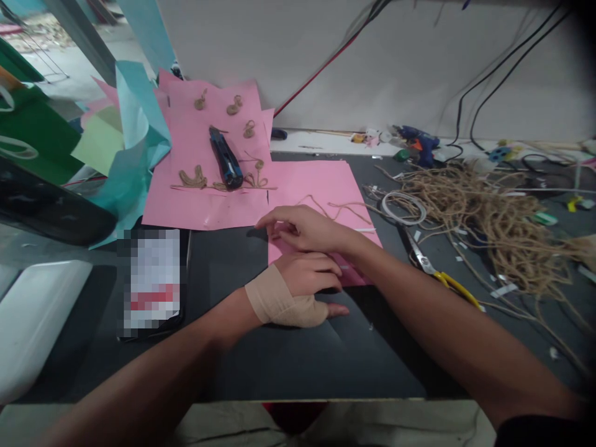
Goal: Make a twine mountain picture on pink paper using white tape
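My left hand, wrapped in a beige bandage at the wrist and thumb, lies flat with fingers stretched out on the near edge of a pink paper sheet. My right hand reaches over it and presses its fingertips on the sheet's left edge; whether it pinches anything is hidden. A thin strand of jute twine lies on the sheet just beyond my right hand.
A second pink sheet at the back bears twine shapes and a dark utility knife. Yellow-handled scissors, a tape roll, a twine heap and a blue glue gun are to the right. A phone sits left.
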A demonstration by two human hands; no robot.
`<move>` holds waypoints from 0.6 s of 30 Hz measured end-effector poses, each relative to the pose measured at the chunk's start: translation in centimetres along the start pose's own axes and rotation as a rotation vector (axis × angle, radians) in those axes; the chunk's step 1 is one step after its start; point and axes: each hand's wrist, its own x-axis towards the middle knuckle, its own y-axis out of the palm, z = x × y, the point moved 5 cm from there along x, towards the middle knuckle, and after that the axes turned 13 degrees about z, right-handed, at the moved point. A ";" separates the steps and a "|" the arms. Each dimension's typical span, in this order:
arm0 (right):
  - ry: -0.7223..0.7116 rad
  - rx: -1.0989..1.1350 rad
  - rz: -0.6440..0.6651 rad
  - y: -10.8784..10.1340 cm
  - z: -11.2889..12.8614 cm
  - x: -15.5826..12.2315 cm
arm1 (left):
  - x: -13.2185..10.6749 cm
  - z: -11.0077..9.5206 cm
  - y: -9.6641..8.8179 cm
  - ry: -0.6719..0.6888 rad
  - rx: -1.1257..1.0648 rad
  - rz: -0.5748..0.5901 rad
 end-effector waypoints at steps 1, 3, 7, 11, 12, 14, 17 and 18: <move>0.001 0.000 -0.001 0.0 0.0 0.0 | 0.0 0.0 0.0 -0.002 0.000 0.000; 0.006 -0.006 0.004 0.0 -0.1 0.0 | 0.0 0.0 -0.1 -0.007 -0.005 0.000; 0.002 -0.013 0.007 0.0 -0.1 0.2 | 0.0 0.0 -0.1 -0.018 -0.014 0.008; -0.014 -0.012 0.006 0.1 -0.2 0.2 | 0.0 0.0 -0.1 -0.011 -0.003 0.005; -0.014 -0.011 0.004 0.1 -0.2 0.2 | 0.1 0.0 -0.1 -0.008 -0.003 0.002; -0.012 -0.001 -0.002 0.1 -0.3 0.1 | 0.1 0.0 -0.1 -0.006 -0.002 -0.006; -0.010 0.020 -0.007 0.1 -0.3 0.1 | 0.1 0.0 -0.1 -0.009 -0.004 -0.005; -0.010 0.025 -0.010 0.0 -0.3 0.1 | 0.1 0.0 -0.1 -0.010 -0.005 -0.002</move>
